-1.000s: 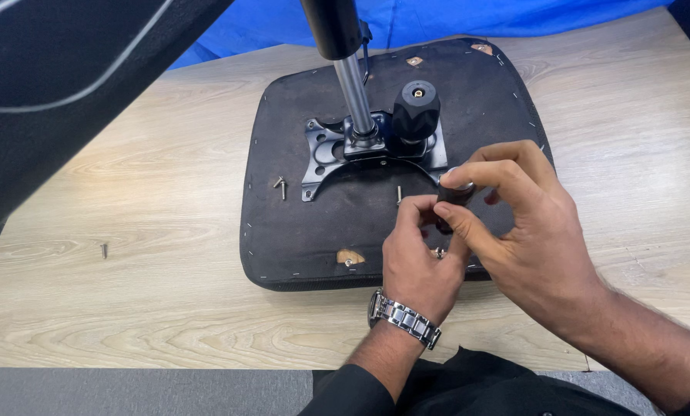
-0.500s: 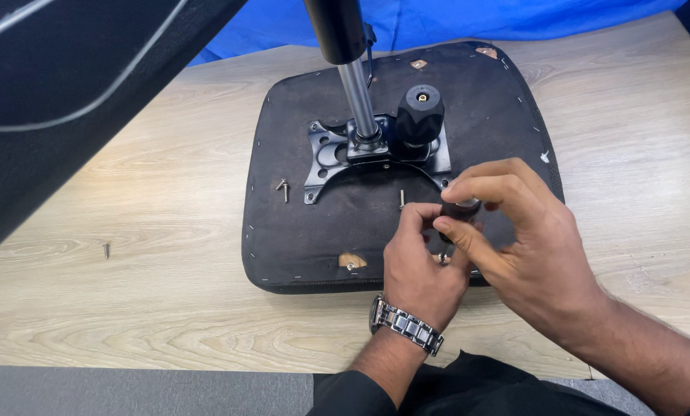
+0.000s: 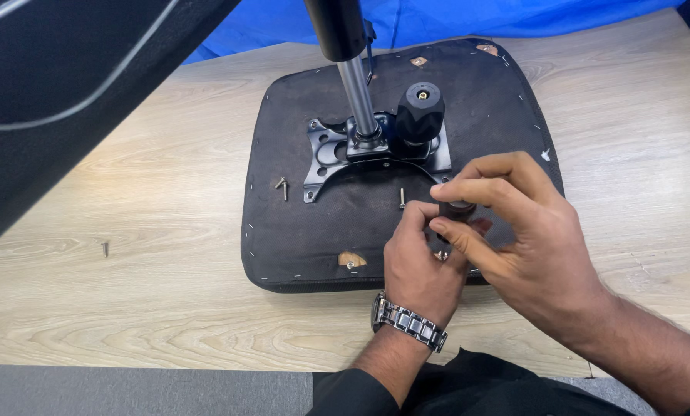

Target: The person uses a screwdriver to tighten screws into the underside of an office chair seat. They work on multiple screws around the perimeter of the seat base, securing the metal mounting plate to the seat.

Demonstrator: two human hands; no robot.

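We are pinching small dark cylindrical part in right hand grip, thumb and fingers closed around it. Left hand grip closing on its underside. Part hanging over seat cushion underside on table, near front edge; long axis hard to tell. Loose screw lying just beside.

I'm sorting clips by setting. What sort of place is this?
Probably a workshop or office assembly spot: an upturned chair seat with its metal plate lies on a wooden table, loose screws beside it.
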